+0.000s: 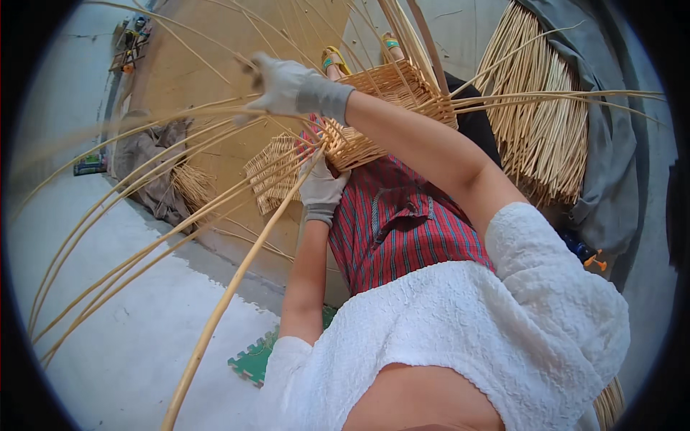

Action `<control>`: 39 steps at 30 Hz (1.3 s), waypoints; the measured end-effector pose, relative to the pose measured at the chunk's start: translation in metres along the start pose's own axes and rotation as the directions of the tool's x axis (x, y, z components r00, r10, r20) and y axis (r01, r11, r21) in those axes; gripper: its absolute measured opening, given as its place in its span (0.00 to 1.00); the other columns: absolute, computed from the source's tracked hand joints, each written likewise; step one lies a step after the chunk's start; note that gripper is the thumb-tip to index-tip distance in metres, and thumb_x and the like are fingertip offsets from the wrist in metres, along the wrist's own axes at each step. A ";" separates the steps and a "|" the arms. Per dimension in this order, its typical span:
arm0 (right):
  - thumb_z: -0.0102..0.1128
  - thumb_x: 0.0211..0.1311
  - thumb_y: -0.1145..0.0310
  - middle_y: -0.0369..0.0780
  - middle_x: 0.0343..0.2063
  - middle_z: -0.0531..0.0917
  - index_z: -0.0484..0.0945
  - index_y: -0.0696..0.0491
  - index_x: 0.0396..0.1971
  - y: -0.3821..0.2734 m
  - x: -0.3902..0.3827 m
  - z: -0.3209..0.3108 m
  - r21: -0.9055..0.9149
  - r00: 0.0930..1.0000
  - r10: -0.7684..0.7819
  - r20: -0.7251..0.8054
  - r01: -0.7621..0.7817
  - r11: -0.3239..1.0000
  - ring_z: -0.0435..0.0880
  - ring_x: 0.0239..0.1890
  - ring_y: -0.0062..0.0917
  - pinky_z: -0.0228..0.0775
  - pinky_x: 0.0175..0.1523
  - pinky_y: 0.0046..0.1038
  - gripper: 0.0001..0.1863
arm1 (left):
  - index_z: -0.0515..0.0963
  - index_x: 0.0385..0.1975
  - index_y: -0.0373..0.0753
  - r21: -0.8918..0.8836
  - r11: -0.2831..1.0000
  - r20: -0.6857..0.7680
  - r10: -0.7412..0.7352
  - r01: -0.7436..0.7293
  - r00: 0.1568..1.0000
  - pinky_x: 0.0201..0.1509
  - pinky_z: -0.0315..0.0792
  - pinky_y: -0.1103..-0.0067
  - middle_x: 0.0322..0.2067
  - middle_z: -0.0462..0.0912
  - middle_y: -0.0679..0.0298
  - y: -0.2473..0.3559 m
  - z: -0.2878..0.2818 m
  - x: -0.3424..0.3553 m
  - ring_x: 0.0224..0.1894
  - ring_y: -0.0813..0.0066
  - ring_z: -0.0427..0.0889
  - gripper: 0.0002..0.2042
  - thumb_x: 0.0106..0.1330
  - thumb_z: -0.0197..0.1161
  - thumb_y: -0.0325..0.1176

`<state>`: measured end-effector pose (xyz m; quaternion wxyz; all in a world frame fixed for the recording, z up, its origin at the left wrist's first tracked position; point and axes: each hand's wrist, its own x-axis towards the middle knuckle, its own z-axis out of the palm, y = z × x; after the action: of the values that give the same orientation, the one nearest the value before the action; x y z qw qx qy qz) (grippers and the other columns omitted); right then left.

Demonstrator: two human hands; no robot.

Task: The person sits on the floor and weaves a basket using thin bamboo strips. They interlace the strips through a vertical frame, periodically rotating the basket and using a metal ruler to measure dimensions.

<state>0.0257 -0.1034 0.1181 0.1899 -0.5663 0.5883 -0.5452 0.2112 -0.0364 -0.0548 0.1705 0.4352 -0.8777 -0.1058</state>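
A partly woven wicker basket [359,147] lies across my lap, with long pale rods [154,169] fanning out from its left side. My left hand [321,188], in a grey-white glove, is closed on the basket's near left corner; its fingertips are partly hidden by the weave. Crossing over the basket, my gloved right hand [282,86] is at the base of the fan, closed on a rod whose far length is smeared by motion. A thicker rod [233,284] runs from beside my left hand down toward the lower left.
A flat woven wicker piece [277,172] lies left of the basket on a brown board [215,43]. To the right, a large bundle of rods [535,108] rests on grey cloth [611,165]. A smaller bundle [190,183] and a green foam mat [255,358] are at left.
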 end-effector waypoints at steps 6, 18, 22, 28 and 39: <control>0.56 0.72 0.56 0.46 0.45 0.86 0.80 0.56 0.52 -0.019 -0.044 0.001 0.583 0.998 -0.069 0.015 0.047 0.811 0.87 0.48 0.36 0.78 0.54 0.34 0.20 | 0.76 0.48 0.42 0.022 1.000 0.033 -0.009 0.008 0.999 0.47 0.76 0.60 0.39 0.82 0.53 -0.006 0.001 0.004 0.42 0.50 0.82 0.30 0.46 0.79 0.49; 0.47 0.77 0.41 0.36 0.27 0.78 0.75 0.55 0.34 0.090 -0.185 -0.032 0.878 0.835 0.544 -0.077 -0.202 0.434 0.80 0.33 0.26 0.77 0.54 0.35 0.29 | 0.75 0.63 0.46 -0.023 1.000 -0.109 0.018 -0.021 0.994 0.48 0.78 0.66 0.47 0.86 0.55 0.062 -0.023 -0.010 0.43 0.58 0.86 0.28 0.62 0.72 0.42; 0.58 0.76 0.55 0.41 0.39 0.86 0.80 0.57 0.42 0.101 -0.208 -0.061 0.628 0.905 0.424 -0.032 -0.312 0.713 0.84 0.46 0.25 0.77 0.58 0.32 0.18 | 0.71 0.68 0.46 -0.467 0.711 0.479 -0.297 0.526 0.826 0.30 0.77 0.73 0.28 0.86 0.59 0.059 -0.017 0.047 0.22 0.72 0.82 0.31 0.64 0.72 0.36; 0.70 0.66 0.73 0.38 0.37 0.87 0.80 0.53 0.46 0.144 -0.190 -0.096 0.683 0.723 0.649 -0.238 -0.351 0.641 0.87 0.37 0.24 0.83 0.41 0.26 0.11 | 0.77 0.52 0.40 -0.585 0.543 0.635 -0.155 0.602 0.757 0.19 0.73 0.78 0.21 0.79 0.65 0.045 -0.017 0.053 0.17 0.77 0.78 0.16 0.71 0.67 0.41; 0.61 0.63 0.75 0.59 0.72 0.60 0.65 0.45 0.72 0.076 -0.002 -0.046 -0.358 0.927 -0.141 0.348 0.271 0.894 0.61 0.74 0.53 0.69 0.69 0.39 0.36 | 0.79 0.40 0.35 -0.695 0.305 0.469 -0.493 0.651 0.733 0.29 0.80 0.74 0.25 0.85 0.60 0.059 0.033 0.053 0.23 0.71 0.86 0.15 0.75 0.62 0.44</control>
<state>-0.0474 -0.0995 0.0674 0.1014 -0.7318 0.5852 -0.3341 0.1253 -0.0422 -0.0544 0.2300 0.5731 -0.5150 -0.5946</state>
